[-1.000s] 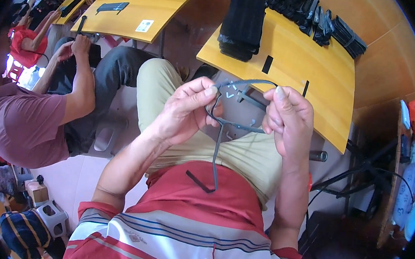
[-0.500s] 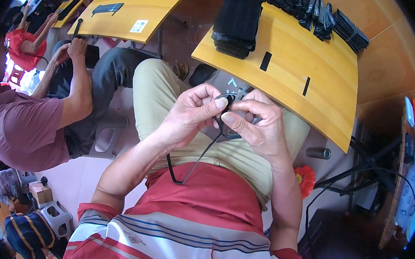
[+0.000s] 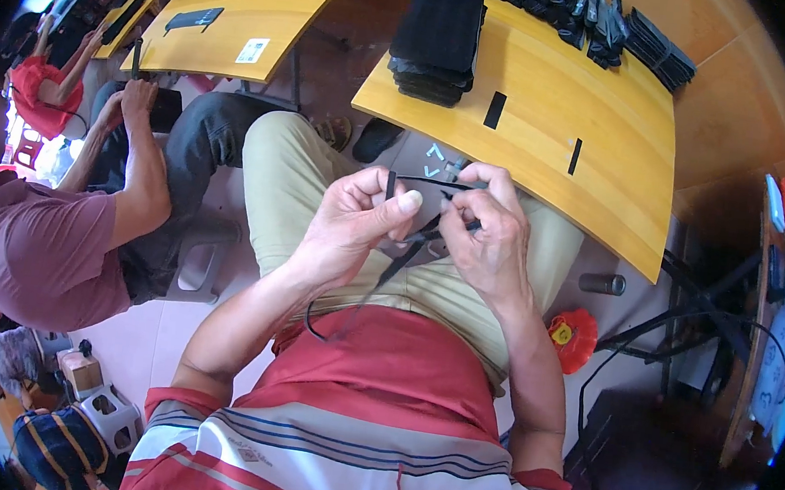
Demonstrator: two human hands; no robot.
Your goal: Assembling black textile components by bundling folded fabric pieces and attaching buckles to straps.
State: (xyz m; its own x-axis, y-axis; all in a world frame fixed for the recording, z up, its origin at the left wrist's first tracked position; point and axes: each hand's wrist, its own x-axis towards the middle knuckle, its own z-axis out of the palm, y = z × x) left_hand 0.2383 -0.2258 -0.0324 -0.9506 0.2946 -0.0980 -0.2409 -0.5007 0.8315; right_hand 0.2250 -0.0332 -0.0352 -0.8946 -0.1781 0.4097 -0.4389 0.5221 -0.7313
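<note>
A white label (image 3: 253,51) with dark print lies on the neighbouring table (image 3: 291,12), near its edge; the print is too small to make out. A small grey emblem (image 3: 248,454) with lettering sits on the person's striped shirt (image 3: 338,446), and the pale bag (image 3: 767,371) at the far right carries dark marks.

The black strap (image 3: 426,182) is held over the lap, just short of the near edge of the yellow surface (image 3: 601,207). Its upper stretch runs crosswise, left to right between the hands, with a short piece standing upright at the left end. A longer tail slants down and to the left toward the red part of the shirt; it is blurred, and its end curls near the waist.

The left grip (image 3: 342,231) is clamped on the strap, thumb against forefinger. The right grip (image 3: 491,244) is closed on it too, fingers bunched, the exact pinch partly hidden.

On the surface are a black stack (image 3: 438,25), two short black strips (image 3: 495,110) and dark bundles (image 3: 657,53). A co-worker in a purple shirt (image 3: 46,252) sits at the left.
</note>
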